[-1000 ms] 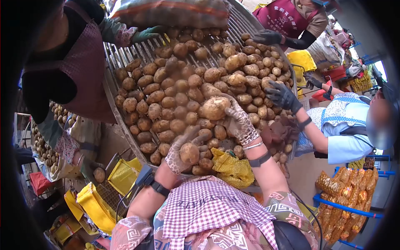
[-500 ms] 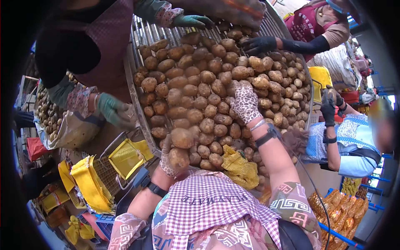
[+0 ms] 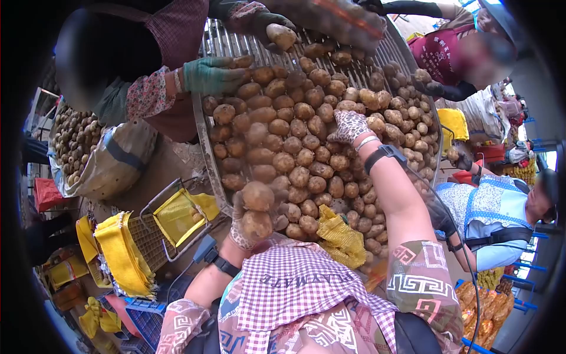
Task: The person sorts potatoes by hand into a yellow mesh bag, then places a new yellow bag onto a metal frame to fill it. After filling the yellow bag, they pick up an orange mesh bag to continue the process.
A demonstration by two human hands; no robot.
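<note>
Round, dirt-speckled potatoes (image 3: 303, 158) crowd about the right hand (image 3: 352, 125), gloved in spotted cloth; well beyond it, the slatted metal table (image 3: 398, 50) shows bare bars. The left hand (image 3: 238, 229) cups two larger potatoes (image 3: 257, 225) near the rim (image 3: 213, 168). The right arm (image 3: 396, 197) is outstretched, fingers bent downward, any hold hidden.

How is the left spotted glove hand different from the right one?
The left hand holds two potatoes, while the right hand touches the potato pile. The left hand is near the checked cloth; the right hand is farther away. Both wear spotted gloves.
</note>
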